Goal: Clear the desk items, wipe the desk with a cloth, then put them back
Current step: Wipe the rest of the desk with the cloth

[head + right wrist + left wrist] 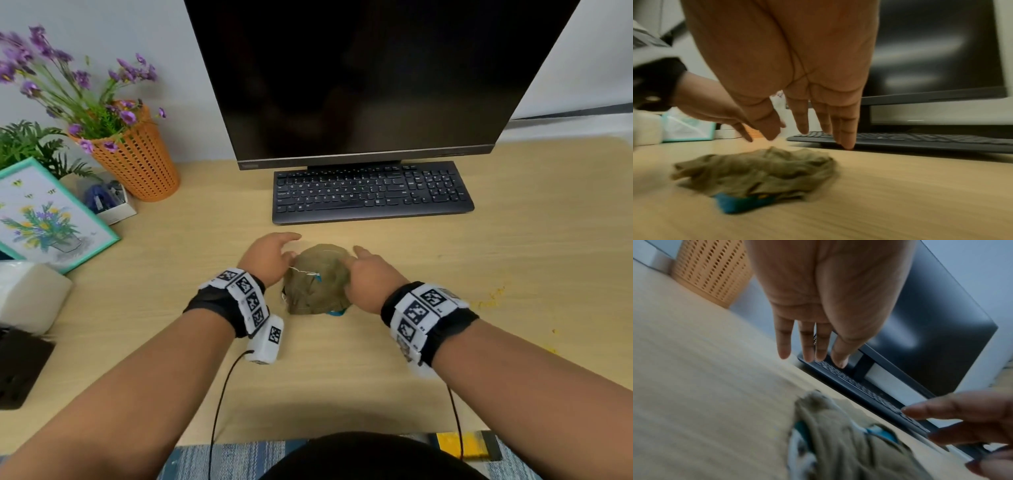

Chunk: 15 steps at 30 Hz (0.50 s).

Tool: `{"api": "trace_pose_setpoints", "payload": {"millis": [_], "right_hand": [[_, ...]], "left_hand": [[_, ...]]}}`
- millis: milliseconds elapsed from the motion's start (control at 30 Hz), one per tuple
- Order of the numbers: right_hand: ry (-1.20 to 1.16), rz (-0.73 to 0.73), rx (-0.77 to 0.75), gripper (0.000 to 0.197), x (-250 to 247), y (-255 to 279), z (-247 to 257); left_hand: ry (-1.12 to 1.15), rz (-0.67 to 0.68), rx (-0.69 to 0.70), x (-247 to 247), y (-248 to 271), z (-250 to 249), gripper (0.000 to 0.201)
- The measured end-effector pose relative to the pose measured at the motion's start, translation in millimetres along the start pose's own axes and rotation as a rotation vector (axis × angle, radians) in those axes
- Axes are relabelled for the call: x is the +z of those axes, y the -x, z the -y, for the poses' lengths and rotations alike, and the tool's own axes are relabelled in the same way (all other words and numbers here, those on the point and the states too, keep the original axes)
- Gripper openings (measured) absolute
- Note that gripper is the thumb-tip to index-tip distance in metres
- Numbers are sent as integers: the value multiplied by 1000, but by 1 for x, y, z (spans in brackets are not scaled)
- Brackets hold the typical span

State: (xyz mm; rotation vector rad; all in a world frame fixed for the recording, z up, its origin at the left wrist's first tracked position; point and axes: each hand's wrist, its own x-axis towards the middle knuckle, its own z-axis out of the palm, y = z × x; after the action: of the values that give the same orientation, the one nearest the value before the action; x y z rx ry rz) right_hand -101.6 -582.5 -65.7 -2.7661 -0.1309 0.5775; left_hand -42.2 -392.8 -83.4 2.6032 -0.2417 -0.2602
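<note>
A crumpled olive-brown cloth [318, 279] with a blue corner lies on the wooden desk [513, 240], in front of the keyboard. My left hand [277, 251] hovers at its left edge with straight, spread fingers and holds nothing. My right hand [359, 267] hovers over its right edge, fingers also straight. In the right wrist view the right hand's fingers [844, 129] point down behind the cloth [760, 172] without gripping it. The left wrist view shows my left hand [809, 344] open above the desk, with the cloth [838, 443] below it.
A black keyboard [373, 192] and monitor [370, 78] stand behind the cloth. At the left are an orange flower basket [137, 164], a teal picture frame [44, 212], a small white box [113, 205] and a white tissue box [27, 294]. Yellow specks [489, 298] mark the desk at the right.
</note>
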Motion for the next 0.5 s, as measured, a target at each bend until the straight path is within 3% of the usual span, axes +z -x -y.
{"api": "trace_pose_setpoints", "payload": {"millis": [133,267,500], "right_hand": [[78,35,-160,58,22,-15,30],[140,135,-100,59,39,-26,35],[107,134,-68,54,41,-5,22]], "left_hand": [[-190,130,-114,-9,-13,31,56],[-337,332,-145,-5,-16,41,77],[-462,411,-43,9,-30,18,92]]}}
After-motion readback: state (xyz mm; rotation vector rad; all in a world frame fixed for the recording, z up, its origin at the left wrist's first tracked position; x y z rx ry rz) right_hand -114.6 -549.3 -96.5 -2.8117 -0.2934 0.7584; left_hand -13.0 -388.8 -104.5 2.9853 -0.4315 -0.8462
